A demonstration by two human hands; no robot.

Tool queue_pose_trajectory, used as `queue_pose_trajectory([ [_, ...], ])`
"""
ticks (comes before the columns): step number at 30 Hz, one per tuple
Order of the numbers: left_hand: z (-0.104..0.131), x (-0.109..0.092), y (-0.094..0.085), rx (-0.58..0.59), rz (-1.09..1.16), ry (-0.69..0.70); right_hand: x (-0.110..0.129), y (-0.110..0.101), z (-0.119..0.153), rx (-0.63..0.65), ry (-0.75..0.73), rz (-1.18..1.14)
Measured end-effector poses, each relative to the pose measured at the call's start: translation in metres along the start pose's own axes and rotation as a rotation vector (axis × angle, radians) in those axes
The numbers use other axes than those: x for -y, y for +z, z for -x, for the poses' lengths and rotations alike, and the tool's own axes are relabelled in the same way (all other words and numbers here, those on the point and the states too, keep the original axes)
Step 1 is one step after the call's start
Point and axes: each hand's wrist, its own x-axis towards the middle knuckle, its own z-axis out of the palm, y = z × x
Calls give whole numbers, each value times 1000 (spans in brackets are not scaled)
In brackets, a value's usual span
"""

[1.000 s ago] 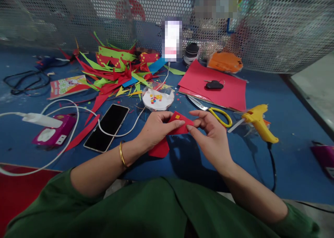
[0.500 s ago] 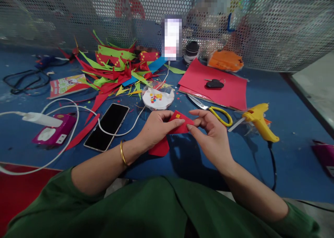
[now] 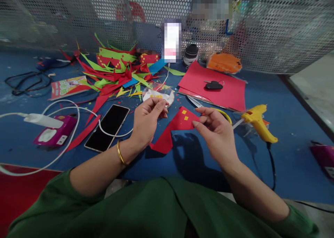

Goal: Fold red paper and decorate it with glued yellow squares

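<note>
My right hand (image 3: 216, 130) pinches the right end of a folded red paper strip (image 3: 176, 129) between thumb and fingertips. Two small yellow squares (image 3: 184, 112) show on the strip's upper part, and its other end slants down toward the blue table. My left hand (image 3: 150, 118) is off the strip, its thumb and fingers pressed together in front of a clear bowl (image 3: 169, 92). Whether anything tiny sits in that pinch is hidden. White paper with small yellow bits lies in the bowl, partly covered by the left hand.
Yellow-handled scissors (image 3: 194, 101) lie behind my right hand, with a yellow glue gun (image 3: 258, 121) further right. Red sheets (image 3: 212, 83) bear a black key fob (image 3: 214, 85). A phone (image 3: 107, 126), white cable, purple box (image 3: 54, 132) and cut paper pile (image 3: 114, 69) occupy the left.
My left hand has let go of the red paper strip and moved left and up toward the bowl. A second yellow square now shows on the strip, which my right hand still holds.
</note>
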Motion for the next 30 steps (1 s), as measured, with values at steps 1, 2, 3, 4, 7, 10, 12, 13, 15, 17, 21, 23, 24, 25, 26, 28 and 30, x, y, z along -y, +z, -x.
queue_pose_trajectory([
  [1, 0, 0, -1, 17, -3, -4, -1, 0, 0, -7, -5, -2],
  [2, 0, 0, -1, 32, -21, -4, -1, -1, 0, -13, -10, -6],
  [3, 1, 0, -1, 42, -55, 1, -2, -1, -1, -15, -14, -9],
  [4, 2, -1, -1, 47, -104, 7, -2, -2, -1, -15, -18, -11],
  [7, 4, -6, 0, 118, -259, -17, -2, -1, -1, -11, -25, -23],
  [10, 8, -9, 1, 291, -355, -129, 0, 0, 0, 2, -16, -23],
  [12, 10, -10, 1, 365, -412, -192, 1, 1, 1, 16, -12, -9],
  [13, 10, -10, 1, 381, -431, -213, 1, 1, 1, 20, -12, -1],
  [15, 11, -10, 1, 387, -427, -232, 2, 2, 1, 19, -17, 9],
  [17, 11, -11, 1, 394, -372, -244, 1, 1, 1, 7, -21, 8],
  [21, 11, -13, 3, 441, -256, -317, 0, 2, 0, -13, -18, -12],
  [23, 12, -14, 5, 450, -242, -369, -1, 2, 0, -10, -15, -15],
  [24, 13, -14, 5, 442, -245, -390, -1, 2, 0, -7, -15, -12],
  [25, 13, -15, 5, 430, -250, -410, -2, 3, 0, -5, -19, -8],
  [26, 14, -15, 5, 419, -255, -429, -2, 3, 0, -4, -26, -1],
  [28, 14, -15, 5, 395, -257, -433, -3, 3, 0, -11, -44, 7],
  [30, 14, -14, 5, 377, -252, -377, -3, 4, -1, -22, -57, -7],
])
